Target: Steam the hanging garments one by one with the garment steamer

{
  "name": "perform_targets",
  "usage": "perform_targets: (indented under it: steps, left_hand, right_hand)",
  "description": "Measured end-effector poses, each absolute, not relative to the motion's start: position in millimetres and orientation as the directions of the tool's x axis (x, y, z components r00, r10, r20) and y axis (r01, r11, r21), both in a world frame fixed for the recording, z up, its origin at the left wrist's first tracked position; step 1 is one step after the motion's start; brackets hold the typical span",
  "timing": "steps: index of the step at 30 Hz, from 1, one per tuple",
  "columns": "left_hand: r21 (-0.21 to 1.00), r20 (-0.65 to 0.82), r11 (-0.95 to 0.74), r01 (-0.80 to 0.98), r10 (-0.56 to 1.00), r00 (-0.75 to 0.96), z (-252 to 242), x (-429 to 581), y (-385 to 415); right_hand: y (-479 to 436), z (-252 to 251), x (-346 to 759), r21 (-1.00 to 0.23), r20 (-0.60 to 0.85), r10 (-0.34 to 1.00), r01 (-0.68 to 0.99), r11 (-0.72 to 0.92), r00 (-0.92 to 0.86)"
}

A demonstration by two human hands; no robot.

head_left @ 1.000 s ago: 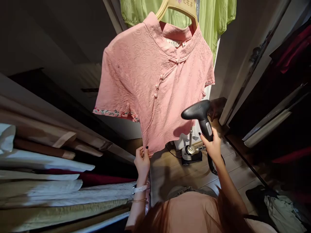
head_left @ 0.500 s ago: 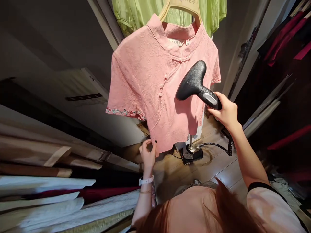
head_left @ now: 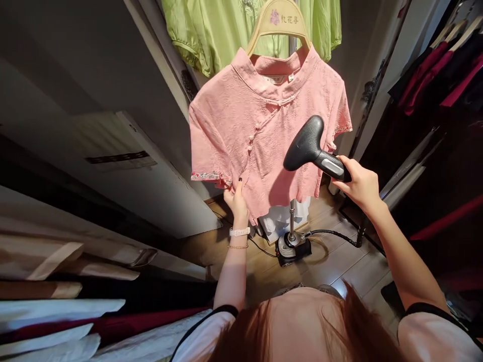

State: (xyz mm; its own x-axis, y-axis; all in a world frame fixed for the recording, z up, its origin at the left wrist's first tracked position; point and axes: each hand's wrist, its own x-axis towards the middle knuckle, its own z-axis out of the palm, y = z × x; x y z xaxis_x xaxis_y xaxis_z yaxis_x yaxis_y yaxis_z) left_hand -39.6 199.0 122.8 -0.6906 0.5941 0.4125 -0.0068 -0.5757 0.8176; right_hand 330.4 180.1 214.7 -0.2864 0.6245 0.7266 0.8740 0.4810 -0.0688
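A pink short-sleeved blouse (head_left: 271,130) with slanted knot buttons and embroidered cuffs hangs on a pale hanger (head_left: 281,22). My left hand (head_left: 237,201) grips the blouse's side edge below the left sleeve, thumb in front and the other fingers mostly hidden behind the cloth. In my right hand (head_left: 358,183) is the handle of a black garment steamer head (head_left: 307,146). The head is in front of the blouse's lower right half and casts a shadow on it; whether it touches the cloth I cannot tell.
Behind hangs a green garment (head_left: 211,35). A steamer base (head_left: 293,249) with pole and black hose (head_left: 335,235) stands on the wooden floor (head_left: 339,271). Clothes racks flank me, with dark and magenta clothes (head_left: 426,75) right and pale garments (head_left: 60,311) lower left.
My left hand has moved up from the bottom hem to the blouse's side and now grips the cloth there. The steamer head appears slightly lower and further right as the view shifted.
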Motion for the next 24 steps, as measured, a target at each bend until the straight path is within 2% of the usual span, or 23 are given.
perform_targets:
  steps: [5,11,16,20,24]
  left_hand:
    - [0.787,0.467,-0.612,0.079,0.507,-0.724,130,-40,192]
    - [0.758,0.497,-0.636,0.146,0.418,-0.76,130,-48,178]
    - [0.806,0.502,-0.55,0.218,0.441,-0.744,130,-55,159]
    - [0.772,0.548,-0.585,0.25,0.411,-0.729,134,-54,142]
    - [0.795,0.527,-0.558,0.236,0.446,-0.723,133,-53,128]
  right_hand:
    - [195,213,312,0.0,0.662,0.652,0.869,0.494,-0.37]
    - [206,216,290,0.011,0.618,0.628,0.804,0.595,-0.473]
    - [212,213,267,-0.018,0.626,0.6,0.76,0.65,-0.498]
    - [218,203,252,-0.058,0.613,0.626,0.763,0.643,-0.482]
    - [224,199,245,-0.052,0.594,0.63,0.758,0.65,-0.5]
